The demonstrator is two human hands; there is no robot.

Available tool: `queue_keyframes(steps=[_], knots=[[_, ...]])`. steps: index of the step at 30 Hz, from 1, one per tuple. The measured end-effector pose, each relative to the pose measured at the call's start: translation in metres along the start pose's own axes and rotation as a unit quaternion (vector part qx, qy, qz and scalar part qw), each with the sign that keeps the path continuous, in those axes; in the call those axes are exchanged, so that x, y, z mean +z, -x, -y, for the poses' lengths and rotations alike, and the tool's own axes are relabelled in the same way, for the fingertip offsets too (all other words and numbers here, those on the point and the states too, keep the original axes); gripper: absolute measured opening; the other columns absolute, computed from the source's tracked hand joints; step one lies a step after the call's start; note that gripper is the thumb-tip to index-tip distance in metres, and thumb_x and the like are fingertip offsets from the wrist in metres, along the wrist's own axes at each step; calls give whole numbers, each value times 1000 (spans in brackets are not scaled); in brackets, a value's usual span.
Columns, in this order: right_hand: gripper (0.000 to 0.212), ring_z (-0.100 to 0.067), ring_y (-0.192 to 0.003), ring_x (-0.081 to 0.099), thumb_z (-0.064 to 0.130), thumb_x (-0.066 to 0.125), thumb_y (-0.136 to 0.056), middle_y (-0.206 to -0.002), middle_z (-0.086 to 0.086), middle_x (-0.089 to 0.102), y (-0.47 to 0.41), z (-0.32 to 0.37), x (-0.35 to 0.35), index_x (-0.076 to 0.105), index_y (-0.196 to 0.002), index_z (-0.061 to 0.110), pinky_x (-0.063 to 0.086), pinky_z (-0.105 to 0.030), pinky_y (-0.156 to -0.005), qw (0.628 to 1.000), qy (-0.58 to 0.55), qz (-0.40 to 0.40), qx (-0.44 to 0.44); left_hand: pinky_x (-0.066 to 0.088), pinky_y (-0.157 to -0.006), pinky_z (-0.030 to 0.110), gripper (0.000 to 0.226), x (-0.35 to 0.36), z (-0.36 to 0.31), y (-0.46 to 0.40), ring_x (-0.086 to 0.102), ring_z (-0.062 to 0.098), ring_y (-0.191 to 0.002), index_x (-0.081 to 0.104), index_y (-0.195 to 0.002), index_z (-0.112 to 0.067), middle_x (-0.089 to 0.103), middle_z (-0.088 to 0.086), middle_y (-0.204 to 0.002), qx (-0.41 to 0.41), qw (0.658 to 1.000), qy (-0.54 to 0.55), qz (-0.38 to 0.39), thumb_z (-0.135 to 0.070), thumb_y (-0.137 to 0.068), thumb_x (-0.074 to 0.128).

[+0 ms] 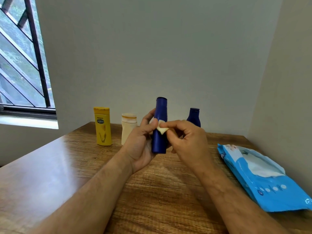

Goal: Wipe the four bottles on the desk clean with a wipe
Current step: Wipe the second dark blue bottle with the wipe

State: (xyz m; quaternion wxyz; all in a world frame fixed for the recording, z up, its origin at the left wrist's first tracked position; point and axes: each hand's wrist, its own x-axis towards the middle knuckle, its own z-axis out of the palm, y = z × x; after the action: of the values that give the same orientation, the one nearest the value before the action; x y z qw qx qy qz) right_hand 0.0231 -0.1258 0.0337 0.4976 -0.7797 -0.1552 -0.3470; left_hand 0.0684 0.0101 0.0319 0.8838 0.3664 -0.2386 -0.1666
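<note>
Blue plastic fills the left hand (pixel 142 141): its fingers and thumb curl round the lower half of a tall blue bottle (pixel 160 125), held upright above the desk (pixel 50 174) with its flat end up. The right hand (pixel 184 137) has its fingers bent and pinches a small folded wipe (pixel 161 128) between thumb and fingertips, pressing it against the front of that bottle about halfway up, just beside the left thumb. Both forearms reach in from the near edge of the wooden desk.

Behind the hands, three more bottles stand upright near the far edge. A yellow bottle (pixel 102 126) is furthest left, a cream bottle (pixel 128 128) stands near it and is partly hidden by the left hand, and a short dark blue bottle (pixel 194 117) rises behind the right hand. To the right, well apart from the bottles, a light blue pack of wipes (pixel 270 186) lies flat on the desk with a white sheet showing at its opening. A barred window (pixel 22 65) is on the left wall.
</note>
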Motion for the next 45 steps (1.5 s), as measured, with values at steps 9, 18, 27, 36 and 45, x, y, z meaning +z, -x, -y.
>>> queue_keyframes(steps=[9, 18, 27, 36, 45], knots=[[15, -5, -60, 62, 11, 73, -87, -83, 5, 74, 3, 5, 2, 80, -96, 21, 48, -12, -53, 993, -40, 107, 29, 62, -74, 40, 49, -5, -11, -3, 71, 29, -90, 55, -135, -7, 71, 24, -110, 44, 994, -42, -93, -42, -102, 47], [17, -10, -68, 65, 19, 69, -91, -83, 16, 71, -3, 2, -2, 75, -102, 31, 58, -24, -56, 997, -42, -60, 19, 62, -79, 40, 29, 2, -5, -1, 73, 21, -90, 65, -117, -11, 77, 11, -103, 46, 989, -92, -102, -29, -105, 46], [17, -8, -71, 65, 19, 65, -94, -86, 6, 70, -6, -2, -8, 74, -105, 29, 51, -16, -48, 996, -53, -54, 47, 60, -80, 36, 32, -2, -7, 0, 68, 29, -108, 67, -124, -15, 67, 9, -131, 83, 980, -177, -48, -10, -106, 40], [20, -13, -71, 68, 19, 64, -95, -94, 7, 71, -7, -7, -6, 72, -110, 29, 50, -15, -46, 995, -40, -42, 84, 57, -53, 20, 37, -4, -7, 5, 76, 30, -89, 72, -115, -10, 71, 18, -120, 101, 955, -271, -71, -12, -106, 36], [20, -11, -73, 69, 19, 64, -95, -93, 5, 70, -8, -9, -5, 72, -112, 26, 51, -17, -47, 994, -25, -42, 102, 55, -59, 26, 32, -10, 5, 2, 69, 9, -94, 61, -119, -38, 71, -15, -101, 152, 841, -519, -17, -28, -91, 72]])
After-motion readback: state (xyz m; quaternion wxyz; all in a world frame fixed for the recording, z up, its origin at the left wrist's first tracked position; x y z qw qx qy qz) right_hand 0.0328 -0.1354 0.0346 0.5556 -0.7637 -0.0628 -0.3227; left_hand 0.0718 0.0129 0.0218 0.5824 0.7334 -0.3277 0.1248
